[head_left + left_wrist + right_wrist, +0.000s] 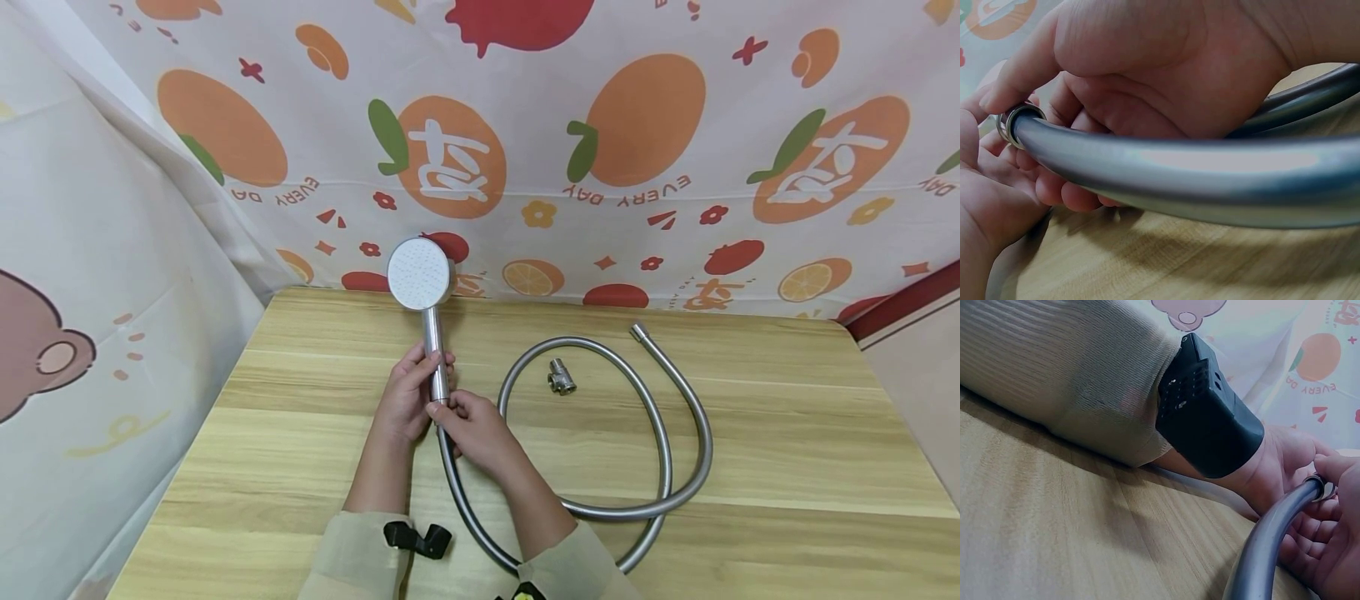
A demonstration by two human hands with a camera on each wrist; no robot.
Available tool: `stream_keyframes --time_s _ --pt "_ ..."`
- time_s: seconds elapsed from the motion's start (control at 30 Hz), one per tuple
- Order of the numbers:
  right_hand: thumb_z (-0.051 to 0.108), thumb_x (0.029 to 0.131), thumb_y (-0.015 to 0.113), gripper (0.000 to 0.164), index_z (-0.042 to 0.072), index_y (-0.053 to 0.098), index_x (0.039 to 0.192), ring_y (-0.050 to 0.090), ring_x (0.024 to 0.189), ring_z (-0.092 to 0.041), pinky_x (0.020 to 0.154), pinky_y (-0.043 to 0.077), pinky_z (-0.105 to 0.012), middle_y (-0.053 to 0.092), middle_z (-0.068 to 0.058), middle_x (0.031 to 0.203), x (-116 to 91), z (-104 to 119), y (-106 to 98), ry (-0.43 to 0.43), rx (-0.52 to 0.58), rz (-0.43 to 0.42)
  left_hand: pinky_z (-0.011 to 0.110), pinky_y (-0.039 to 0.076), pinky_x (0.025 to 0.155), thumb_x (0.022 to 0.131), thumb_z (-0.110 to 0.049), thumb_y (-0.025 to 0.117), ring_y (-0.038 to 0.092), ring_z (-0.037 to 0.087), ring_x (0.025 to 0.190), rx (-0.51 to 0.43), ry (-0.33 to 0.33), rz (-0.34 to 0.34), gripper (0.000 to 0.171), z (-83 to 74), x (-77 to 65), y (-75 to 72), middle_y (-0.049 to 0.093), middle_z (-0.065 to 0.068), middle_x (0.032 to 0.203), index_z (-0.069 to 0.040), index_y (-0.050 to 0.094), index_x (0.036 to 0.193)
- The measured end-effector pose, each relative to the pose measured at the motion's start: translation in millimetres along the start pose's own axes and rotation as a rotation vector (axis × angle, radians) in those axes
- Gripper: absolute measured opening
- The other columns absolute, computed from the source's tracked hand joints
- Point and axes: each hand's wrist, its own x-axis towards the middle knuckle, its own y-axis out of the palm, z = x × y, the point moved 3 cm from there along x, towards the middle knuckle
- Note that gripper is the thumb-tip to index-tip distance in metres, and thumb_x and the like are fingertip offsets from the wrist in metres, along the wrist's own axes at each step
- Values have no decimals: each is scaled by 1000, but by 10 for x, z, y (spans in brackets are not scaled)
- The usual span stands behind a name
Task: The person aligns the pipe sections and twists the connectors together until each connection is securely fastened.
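A chrome handheld shower head [418, 273] with a white round face points up toward the curtain. My left hand [406, 394] grips its handle [434, 337], thumb across the front. Just below, my right hand [480, 429] pinches the connector at the handle's lower end, where the grey metal shower hose [459, 492] meets it. In the left wrist view the hose [1166, 172] runs from a metal ring [1019, 122] between the hands. The right wrist view shows the ring [1317, 484] at the right hand's fingertips. Whether the threads are engaged is hidden.
The hose loops across the wooden table [787, 433], its free end [638, 332] lying at the back. Inside the loop lies a small metal tee fitting [560, 377]. A fruit-print curtain [540, 150] hangs behind the table, and another cloth [112, 250] hangs at the left.
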Motion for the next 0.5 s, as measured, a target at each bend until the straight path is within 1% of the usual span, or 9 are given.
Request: stream_keyframes --time_s 0.17,0.5 --pt "45 93 64 33 12 64 91 53 55 -13 50 49 -27 56 2 68 -6 -1 -5 -6 -8 -3 22 48 69 102 -13 51 57 10 78 14 8 9 18 3 -1 -5 65 -2 89 -19 62 115" --pt "44 93 64 33 11 63 90 52 54 -14 50 49 -27 55 3 67 -4 -12 -5 -10 -13 -4 22 48 68 102 -13 51 56 10 78 15 8 -1 18 8 -6 1 65 -2 89 -18 63 114"
